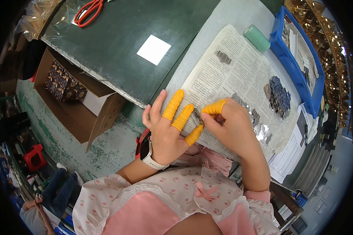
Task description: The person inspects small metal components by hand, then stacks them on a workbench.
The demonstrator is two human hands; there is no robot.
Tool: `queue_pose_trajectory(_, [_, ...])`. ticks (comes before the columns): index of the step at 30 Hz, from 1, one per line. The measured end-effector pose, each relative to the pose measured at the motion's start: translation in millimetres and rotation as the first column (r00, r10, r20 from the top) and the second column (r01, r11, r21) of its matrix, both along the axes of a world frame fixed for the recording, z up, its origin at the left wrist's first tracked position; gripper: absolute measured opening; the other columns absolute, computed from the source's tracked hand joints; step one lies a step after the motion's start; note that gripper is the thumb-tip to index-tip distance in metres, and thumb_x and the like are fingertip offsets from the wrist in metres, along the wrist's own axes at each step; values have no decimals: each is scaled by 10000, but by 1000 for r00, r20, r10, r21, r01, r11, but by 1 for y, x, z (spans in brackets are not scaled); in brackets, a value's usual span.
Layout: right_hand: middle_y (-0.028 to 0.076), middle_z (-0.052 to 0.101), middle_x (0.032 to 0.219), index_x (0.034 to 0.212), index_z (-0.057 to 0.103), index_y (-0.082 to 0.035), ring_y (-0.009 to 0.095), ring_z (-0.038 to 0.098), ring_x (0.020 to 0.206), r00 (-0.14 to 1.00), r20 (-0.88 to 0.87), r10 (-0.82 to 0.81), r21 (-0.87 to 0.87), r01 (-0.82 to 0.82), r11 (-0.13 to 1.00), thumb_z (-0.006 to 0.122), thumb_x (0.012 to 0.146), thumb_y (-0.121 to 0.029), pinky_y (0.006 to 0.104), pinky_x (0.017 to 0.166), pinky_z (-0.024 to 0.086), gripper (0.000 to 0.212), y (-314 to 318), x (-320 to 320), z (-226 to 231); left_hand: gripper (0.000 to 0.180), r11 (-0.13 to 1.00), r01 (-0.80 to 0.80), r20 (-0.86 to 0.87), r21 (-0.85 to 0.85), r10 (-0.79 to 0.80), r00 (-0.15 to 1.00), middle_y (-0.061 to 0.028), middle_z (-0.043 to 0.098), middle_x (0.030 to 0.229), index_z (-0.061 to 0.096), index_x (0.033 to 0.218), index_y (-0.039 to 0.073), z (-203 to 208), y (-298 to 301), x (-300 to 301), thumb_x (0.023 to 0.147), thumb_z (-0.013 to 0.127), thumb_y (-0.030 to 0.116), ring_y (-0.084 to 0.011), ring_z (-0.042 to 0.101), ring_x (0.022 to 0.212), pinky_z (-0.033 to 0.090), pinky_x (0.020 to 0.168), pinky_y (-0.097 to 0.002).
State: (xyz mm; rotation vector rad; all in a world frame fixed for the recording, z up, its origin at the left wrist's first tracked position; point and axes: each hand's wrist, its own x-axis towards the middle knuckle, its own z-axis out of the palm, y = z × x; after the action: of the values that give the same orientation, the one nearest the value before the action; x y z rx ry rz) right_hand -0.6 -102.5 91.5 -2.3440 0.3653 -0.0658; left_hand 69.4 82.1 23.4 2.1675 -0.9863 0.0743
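Note:
A short strip of small silvery metal plates (197,114) lies between my two hands, over newspaper (211,78). My left hand (166,135) has yellow finger cots on its thumb and two fingers. Its thumb and nearest covered finger hold the strip at its ends, while the other fingers stretch outward. My right hand (233,121), also with a yellow cot, pinches thumb and forefinger together at the strip's right edge; whatever sits in that pinch is hidden. Loose metal plates (257,121) are scattered beside the right hand. Farther up lies another row of joined plates (224,57).
To the right are a heap of dark bluish plates (278,97), a blue tray (317,84) and a green cylinder (257,38). Red-handled scissors (89,13) and a white square (154,50) lie on the green tabletop. An open cardboard box (100,123) stands below its left edge.

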Motion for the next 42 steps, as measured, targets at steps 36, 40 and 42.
queue_pose_trajectory(36, [116, 616, 772, 847, 721, -25, 337, 626, 832, 990, 137, -36, -50, 43, 998, 818, 827, -173, 441, 679, 537, 178, 10, -3, 5, 518, 999, -15, 58, -39, 17, 998, -119, 612, 1483, 739, 1216, 107, 12, -9, 5, 749, 887, 278, -414, 444, 1482, 170, 1194, -606])
queue_pose_trajectory(40, [123, 624, 796, 855, 725, -22, 341, 617, 832, 991, 131, 27, -117, -12, 993, 815, 833, -176, 447, 697, 530, 180, 7, -3, 0, 510, 999, -11, 62, -43, 14, 998, -126, 619, 1469, 748, 1209, 103, 11, -13, 5, 752, 885, 285, -414, 448, 1479, 177, 1190, -607])
queue_pose_trajectory(42, [126, 632, 814, 861, 727, -22, 343, 610, 830, 993, 113, 34, -137, -18, 990, 812, 837, -159, 444, 705, 525, 164, 8, -2, 2, 507, 999, -18, 58, -40, 21, 998, -129, 618, 1469, 751, 1207, 102, 11, -13, 4, 755, 885, 288, -414, 449, 1478, 178, 1189, -607])
